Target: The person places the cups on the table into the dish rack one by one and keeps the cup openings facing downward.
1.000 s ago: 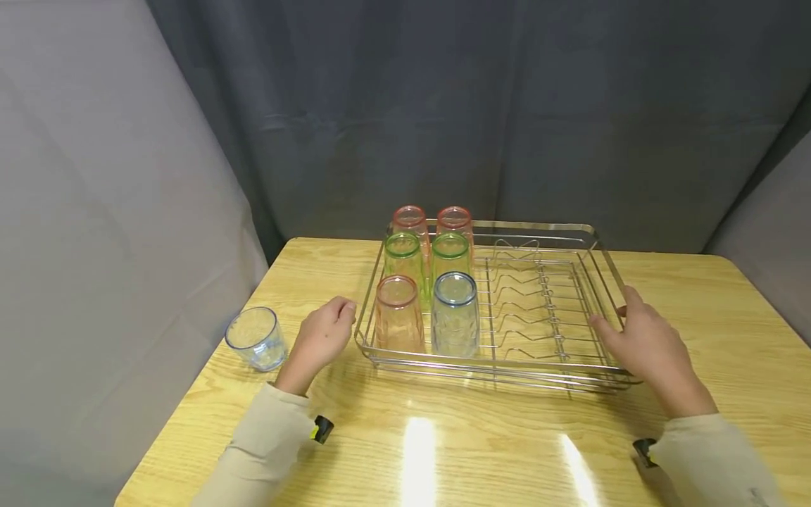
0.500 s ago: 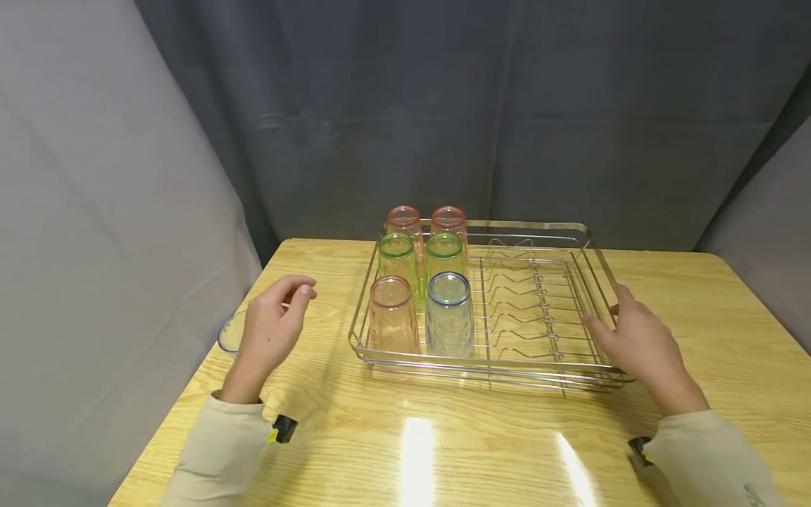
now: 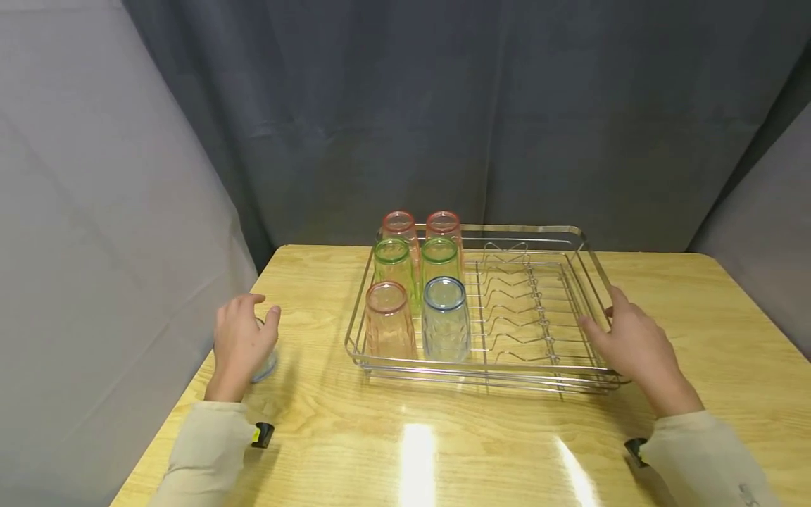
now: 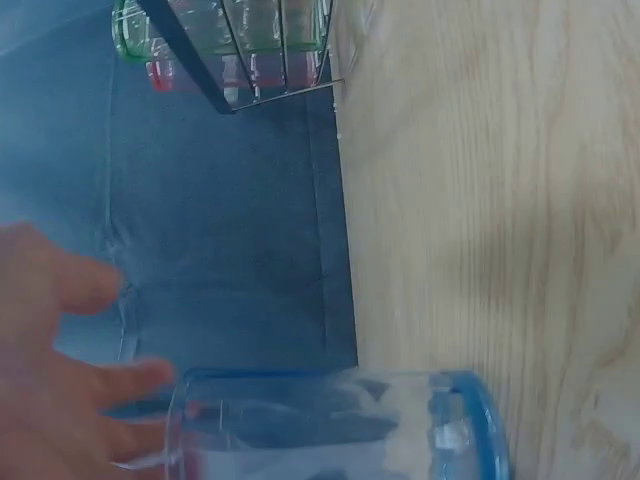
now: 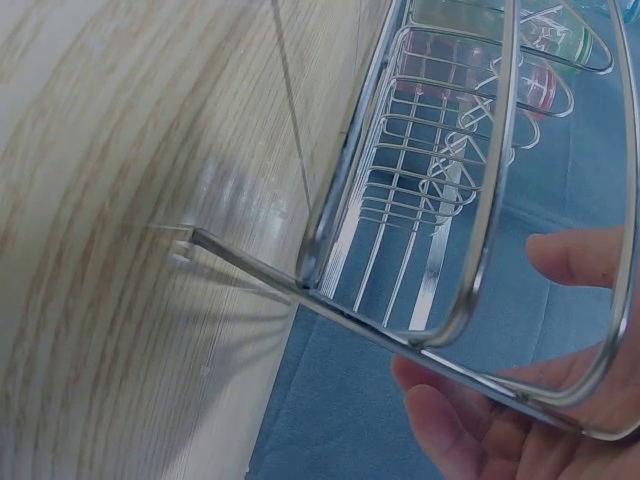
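Observation:
My left hand (image 3: 241, 345) is over the blue-rimmed glass (image 4: 330, 430) at the table's left side, mostly covering it in the head view. In the left wrist view its spread fingers (image 4: 130, 380) are right at the glass's rim, not curled round it. My right hand (image 3: 636, 345) grips the right side of the wire dish rack (image 3: 538, 229), thumb on the inner side and fingers outside and beneath the wires. Upside-down tumblers fill the rack's left part: a blue-rimmed one (image 3: 445, 324) and an orange one (image 3: 389, 327) in front, green ones (image 3: 440, 260) behind, red-rimmed ones (image 3: 398, 227) at the back.
Wire plate dividers (image 3: 513, 310) take up the rack's right half. The wooden table (image 3: 342, 436) runs round it, with a dark curtain (image 3: 412, 105) behind and a pale cloth (image 3: 127, 246) hanging at the left edge.
My left hand has moved left, away from the rack's left side, to the blue-rimmed glass. My right hand keeps its grip on the rack. The view has shifted slightly.

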Tool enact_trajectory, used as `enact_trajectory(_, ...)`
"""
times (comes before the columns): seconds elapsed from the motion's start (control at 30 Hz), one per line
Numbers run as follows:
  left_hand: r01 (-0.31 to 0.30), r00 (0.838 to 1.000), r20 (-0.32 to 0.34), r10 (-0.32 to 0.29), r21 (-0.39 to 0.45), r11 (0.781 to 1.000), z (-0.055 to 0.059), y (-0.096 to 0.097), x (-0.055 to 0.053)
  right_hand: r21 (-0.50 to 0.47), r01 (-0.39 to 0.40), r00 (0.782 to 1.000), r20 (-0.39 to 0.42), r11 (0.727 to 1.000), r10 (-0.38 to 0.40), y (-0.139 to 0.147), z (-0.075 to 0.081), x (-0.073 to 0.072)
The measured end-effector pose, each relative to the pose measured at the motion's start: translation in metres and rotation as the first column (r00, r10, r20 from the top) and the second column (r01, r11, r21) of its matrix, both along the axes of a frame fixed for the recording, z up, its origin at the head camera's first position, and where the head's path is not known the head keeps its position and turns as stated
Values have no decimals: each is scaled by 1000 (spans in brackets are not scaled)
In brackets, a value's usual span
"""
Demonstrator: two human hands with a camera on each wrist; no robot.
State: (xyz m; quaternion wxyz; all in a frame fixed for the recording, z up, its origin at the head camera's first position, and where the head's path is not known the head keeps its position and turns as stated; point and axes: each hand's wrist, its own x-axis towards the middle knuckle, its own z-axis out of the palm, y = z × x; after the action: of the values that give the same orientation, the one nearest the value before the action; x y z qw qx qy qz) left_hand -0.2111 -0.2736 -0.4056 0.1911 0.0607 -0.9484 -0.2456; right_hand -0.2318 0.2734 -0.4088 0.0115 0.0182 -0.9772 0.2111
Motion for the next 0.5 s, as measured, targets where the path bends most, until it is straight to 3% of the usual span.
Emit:
enact_trajectory(0.1, 6, 989, 149, -2, -28, 1000, -8, -2, -1, 5, -3, 1000, 6, 1000, 3, 0, -2, 0)
enact_trajectory(0.2, 5, 971, 239, 5, -42, 999, -13, -2, -3, 6, -7, 1000, 9, 1000, 6, -1, -4, 0)
enact_trajectory(0.3, -23, 975, 221, 37, -65, 998, -18, -1, -4, 2, -5, 1000, 11, 1000, 5, -1, -4, 0)
enact_trajectory(0.5, -71, 993, 91, 78, -79, 994, -20, -3, -6, -3, 5, 1000, -3, 1000, -5, -1, -1, 1)
